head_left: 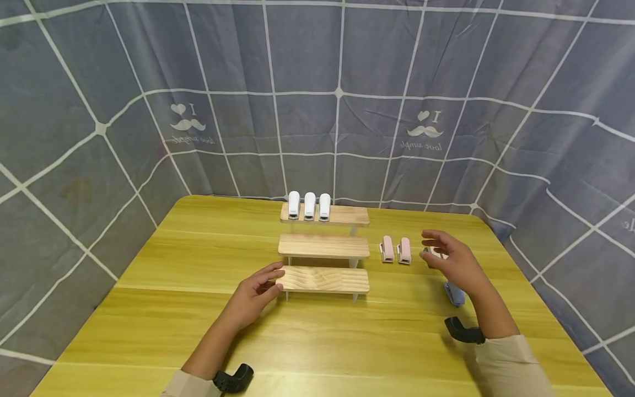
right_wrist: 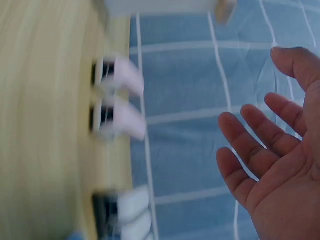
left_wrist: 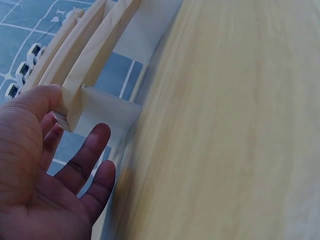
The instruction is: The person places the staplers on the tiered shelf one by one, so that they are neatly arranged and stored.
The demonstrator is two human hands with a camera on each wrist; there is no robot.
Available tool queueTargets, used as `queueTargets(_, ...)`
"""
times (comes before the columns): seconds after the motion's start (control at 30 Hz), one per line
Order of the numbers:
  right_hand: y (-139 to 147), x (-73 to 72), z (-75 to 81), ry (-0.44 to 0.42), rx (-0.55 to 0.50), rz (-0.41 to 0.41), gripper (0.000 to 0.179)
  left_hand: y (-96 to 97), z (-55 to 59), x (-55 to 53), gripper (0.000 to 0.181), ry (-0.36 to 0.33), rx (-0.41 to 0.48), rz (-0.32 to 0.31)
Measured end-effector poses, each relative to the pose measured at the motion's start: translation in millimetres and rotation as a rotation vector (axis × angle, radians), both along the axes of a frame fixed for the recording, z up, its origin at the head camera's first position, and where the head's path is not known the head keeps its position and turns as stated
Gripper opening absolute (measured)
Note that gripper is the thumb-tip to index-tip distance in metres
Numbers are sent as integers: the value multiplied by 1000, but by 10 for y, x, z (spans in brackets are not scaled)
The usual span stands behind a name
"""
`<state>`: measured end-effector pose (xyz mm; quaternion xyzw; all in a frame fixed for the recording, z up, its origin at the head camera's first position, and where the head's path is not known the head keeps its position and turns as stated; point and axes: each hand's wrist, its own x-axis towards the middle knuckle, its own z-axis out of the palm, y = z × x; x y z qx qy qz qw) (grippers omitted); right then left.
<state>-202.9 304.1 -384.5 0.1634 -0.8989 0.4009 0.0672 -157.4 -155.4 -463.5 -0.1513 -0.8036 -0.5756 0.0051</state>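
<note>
My left hand [head_left: 252, 298] is at the left end of the lowest tier of a three-tier wooden display stand [head_left: 322, 279], pinching that end between thumb and fingers. In the left wrist view the thumb rests against the tier's edge [left_wrist: 75, 95]. Three white staplers [head_left: 310, 206] stand side by side on the top tier. My right hand [head_left: 453, 262] hovers over the table on the right with fingers spread and holds nothing. White staplers [right_wrist: 134, 215] are under it, mostly hidden by it in the head view. Left of it sit two pink staplers [head_left: 404, 251].
A blue stapler [head_left: 454, 294] lies below the right hand, near the wrist. The middle tier [head_left: 322, 246] is bare wood. A grey gridded curtain [head_left: 307, 127] surrounds the yellow wooden table [head_left: 198, 248] at the back and sides.
</note>
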Motion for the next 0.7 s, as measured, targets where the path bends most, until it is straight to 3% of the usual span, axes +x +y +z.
queueTargets(0.27,513,211,-100,-37,6,-109,54,9,11,4,42,-5,11,-8)
queueTargets(0.5,833,297,-211,-57,35,-184,56,-4,0,-2,42,-5,11,3)
queueTargets(0.7,1026,357,-330,-41,61,-193,55,-2,-7,-5,42,4,10,-5)
